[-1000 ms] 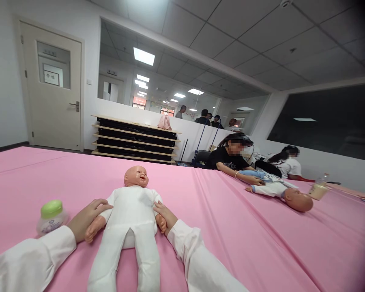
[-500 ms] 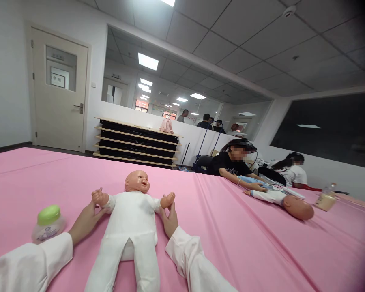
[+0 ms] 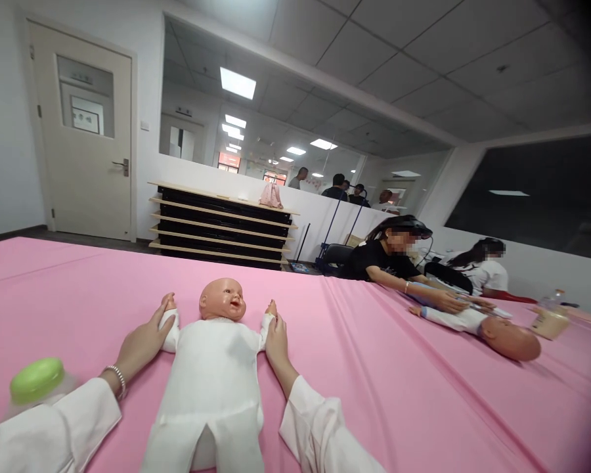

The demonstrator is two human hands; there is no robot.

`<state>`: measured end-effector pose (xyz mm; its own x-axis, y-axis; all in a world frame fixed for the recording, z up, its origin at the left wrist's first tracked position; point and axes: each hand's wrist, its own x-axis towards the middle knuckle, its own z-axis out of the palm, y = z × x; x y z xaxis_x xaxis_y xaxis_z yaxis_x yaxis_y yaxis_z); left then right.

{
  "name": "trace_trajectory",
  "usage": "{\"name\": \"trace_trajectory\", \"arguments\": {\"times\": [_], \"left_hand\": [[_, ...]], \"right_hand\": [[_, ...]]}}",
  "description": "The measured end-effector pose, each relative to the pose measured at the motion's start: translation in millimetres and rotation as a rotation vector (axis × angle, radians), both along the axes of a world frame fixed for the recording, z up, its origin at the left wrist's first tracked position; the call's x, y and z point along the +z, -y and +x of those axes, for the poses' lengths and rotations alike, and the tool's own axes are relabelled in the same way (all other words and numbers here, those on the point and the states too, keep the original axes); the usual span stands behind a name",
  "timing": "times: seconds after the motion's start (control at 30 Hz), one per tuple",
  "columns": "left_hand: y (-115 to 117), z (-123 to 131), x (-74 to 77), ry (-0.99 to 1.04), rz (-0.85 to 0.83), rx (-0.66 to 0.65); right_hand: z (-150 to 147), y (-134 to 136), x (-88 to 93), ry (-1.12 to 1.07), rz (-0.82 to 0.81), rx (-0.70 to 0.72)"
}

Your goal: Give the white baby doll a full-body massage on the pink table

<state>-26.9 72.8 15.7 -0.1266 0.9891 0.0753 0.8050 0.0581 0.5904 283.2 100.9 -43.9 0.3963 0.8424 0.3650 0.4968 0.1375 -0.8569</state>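
Observation:
A baby doll (image 3: 211,374) in a white suit lies on its back on the pink-covered table (image 3: 374,407), head away from me, arms bent up at its sides. My left hand (image 3: 140,345) grips the doll's arm on the left, just below its small hand. On the other side my right hand (image 3: 278,345) is closed around the doll's other forearm, thumb toward the body. Parts of my fingers are hidden behind the doll's sleeves. A jar with a green lid (image 3: 37,380) stands left of my left forearm, partly covered by my sleeve.
At the right, a co-worker in a black shirt (image 3: 364,259) handles a second doll (image 3: 509,338) lying on the table. Beyond it stands a bottle of pale liquid (image 3: 551,320). Stacked boards (image 3: 221,226) are behind the table's far edge.
Both doll arms have swung upward, from pointing outward to pointing toward the head, with my hands moving along. The view has shifted slightly; the co-worker's hands moved right over the other doll.

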Motion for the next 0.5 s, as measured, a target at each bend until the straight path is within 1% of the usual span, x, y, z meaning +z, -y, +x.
{"name": "trace_trajectory", "arguments": {"times": [0.17,0.3,0.4,0.5], "left_hand": [[1,-1,1.5,-0.013,0.02,0.006],[8,-2,4.9,0.089,0.022,-0.021],[12,-3,4.2,0.175,0.061,-0.002],[12,-7,-1.7,0.244,0.106,0.12]], "right_hand": [[-6,6,8.6,-0.005,-0.009,0.088],[-8,10,15.2,-0.032,-0.014,0.074],[-6,15,20.3,-0.08,0.047,-0.037],[-2,17,24.3,-0.154,0.103,-0.187]]}}
